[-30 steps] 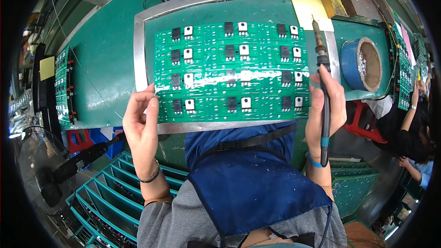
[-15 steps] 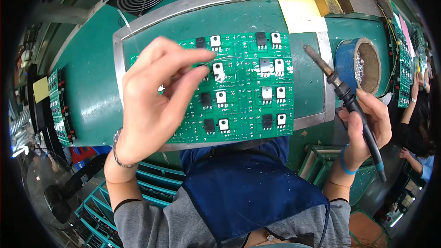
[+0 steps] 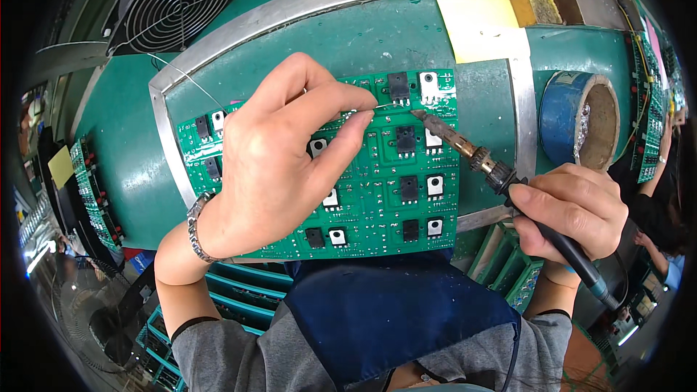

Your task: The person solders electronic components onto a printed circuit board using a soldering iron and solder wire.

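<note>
A green circuit board [image 3: 363, 210] with rows of black and white-faced transistors lies in front of me. My left hand [image 3: 283, 138] is over it, thumb and forefinger pinching a thin solder wire [image 3: 387, 105]. The wire's end reaches the legs of a black transistor [image 3: 399, 87] in the top row. My right hand [image 3: 577, 210] grips a soldering iron [image 3: 475, 158] by its black handle. Its dark tip is just right of the wire's end, over the board; whether they touch I cannot tell. My left hand hides part of the board's left half.
A metal frame [image 3: 290, 11] borders the work area, with yellow paper [image 3: 479, 14] across its far right corner. A blue-sided roll [image 3: 563, 120] stands at the right, a fan [image 3: 181, 11] at the far left. Other circuit boards [image 3: 93, 192] stand left and right. Another person's arm [image 3: 659, 156] shows far right.
My left hand has moved right with the wire to the top-row transistor. The soldering iron has come left and down from beside the board to over it.
</note>
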The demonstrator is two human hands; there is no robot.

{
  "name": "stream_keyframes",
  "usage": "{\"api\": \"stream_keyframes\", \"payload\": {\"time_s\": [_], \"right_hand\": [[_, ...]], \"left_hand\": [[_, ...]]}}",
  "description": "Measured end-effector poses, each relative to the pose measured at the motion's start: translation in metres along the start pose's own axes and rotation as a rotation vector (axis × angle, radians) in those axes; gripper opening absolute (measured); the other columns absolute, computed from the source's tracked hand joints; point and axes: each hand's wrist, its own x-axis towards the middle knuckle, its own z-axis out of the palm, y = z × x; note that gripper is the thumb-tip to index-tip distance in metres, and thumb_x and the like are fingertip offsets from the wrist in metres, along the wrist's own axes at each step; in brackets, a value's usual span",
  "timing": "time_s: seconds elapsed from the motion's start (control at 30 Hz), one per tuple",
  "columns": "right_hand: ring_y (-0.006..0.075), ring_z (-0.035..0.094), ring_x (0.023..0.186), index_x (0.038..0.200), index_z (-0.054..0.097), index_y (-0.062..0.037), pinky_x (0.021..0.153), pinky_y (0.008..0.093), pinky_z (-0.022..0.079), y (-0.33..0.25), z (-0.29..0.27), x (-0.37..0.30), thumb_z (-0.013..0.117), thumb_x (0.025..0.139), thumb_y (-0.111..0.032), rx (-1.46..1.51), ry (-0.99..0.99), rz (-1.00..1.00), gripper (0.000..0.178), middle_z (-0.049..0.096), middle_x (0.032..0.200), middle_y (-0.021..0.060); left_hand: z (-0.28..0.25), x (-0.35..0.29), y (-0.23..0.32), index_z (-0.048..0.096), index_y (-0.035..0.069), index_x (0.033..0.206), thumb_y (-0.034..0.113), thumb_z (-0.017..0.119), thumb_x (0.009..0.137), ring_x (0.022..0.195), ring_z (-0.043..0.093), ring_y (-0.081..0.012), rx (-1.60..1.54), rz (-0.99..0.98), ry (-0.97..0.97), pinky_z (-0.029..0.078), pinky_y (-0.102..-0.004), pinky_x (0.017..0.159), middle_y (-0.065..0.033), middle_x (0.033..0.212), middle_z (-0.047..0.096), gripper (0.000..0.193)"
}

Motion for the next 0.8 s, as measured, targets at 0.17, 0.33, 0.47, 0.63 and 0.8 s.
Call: {"api": "stream_keyframes", "payload": {"time_s": [0.17, 0.33, 0.47, 0.63, 0.8], "right_hand": [[0.0217, 0.066, 0.061, 0.105, 0.074, -0.002, 0.05, 0.0306, 0.055, 0.003, 0.007, 0.005, 0.082, 0.077, -0.009, 0.027, -0.02, 0.001, 0.03, 0.067, 0.083, 0.0101], [0.0219, 0.067, 0.061, 0.105, 0.075, -0.0026, 0.051, 0.0309, 0.055, 0.003, 0.009, 0.005, 0.083, 0.077, -0.009, 0.008, -0.015, 0.016, 0.03, 0.067, 0.082, 0.0097], [0.0216, 0.067, 0.061, 0.104, 0.075, -0.0021, 0.051, 0.0305, 0.055, 0.003, 0.01, 0.006, 0.083, 0.077, -0.009, -0.016, -0.015, 0.007, 0.029, 0.067, 0.08, 0.0091], [0.0206, 0.066, 0.06, 0.101, 0.075, -0.0019, 0.05, 0.0298, 0.054, 0.0, 0.013, 0.006, 0.082, 0.077, -0.011, -0.043, 0.001, 0.004, 0.027, 0.066, 0.077, 0.0088], [0.0198, 0.066, 0.058, 0.099, 0.076, -0.0017, 0.049, 0.0289, 0.053, 0.0, 0.016, 0.005, 0.082, 0.077, -0.013, -0.058, 0.024, -0.006, 0.025, 0.065, 0.075, 0.0088]], "left_hand": [[0.002, -0.005, -0.002, 0.075, 0.005, 0.097, -0.003, 0.076, 0.079, 0.058, 0.036, -0.005, 0.028, -0.026, -0.003, 0.028, -0.0224, 0.049, 0.0004, 0.079, 0.053, 0.02], [0.004, -0.004, -0.003, 0.075, 0.005, 0.097, -0.003, 0.076, 0.079, 0.056, 0.036, -0.0049, 0.025, -0.012, 0.0, 0.028, -0.0227, 0.048, 0.0004, 0.079, 0.053, 0.02], [0.006, -0.004, -0.003, 0.075, 0.005, 0.096, -0.003, 0.077, 0.078, 0.055, 0.036, -0.0051, 0.039, 0.015, 0.008, 0.029, -0.023, 0.047, 0.0, 0.08, 0.054, 0.02], [0.009, -0.006, -0.004, 0.075, 0.006, 0.096, -0.003, 0.077, 0.078, 0.055, 0.038, -0.0051, 0.052, 0.037, 0.011, 0.03, -0.0231, 0.047, -0.0005, 0.08, 0.055, 0.02], [0.008, -0.003, -0.004, 0.074, 0.005, 0.096, -0.004, 0.076, 0.079, 0.056, 0.04, -0.0062, 0.045, 0.055, 0.004, 0.032, -0.0228, 0.049, -0.0014, 0.083, 0.056, 0.019]]}}
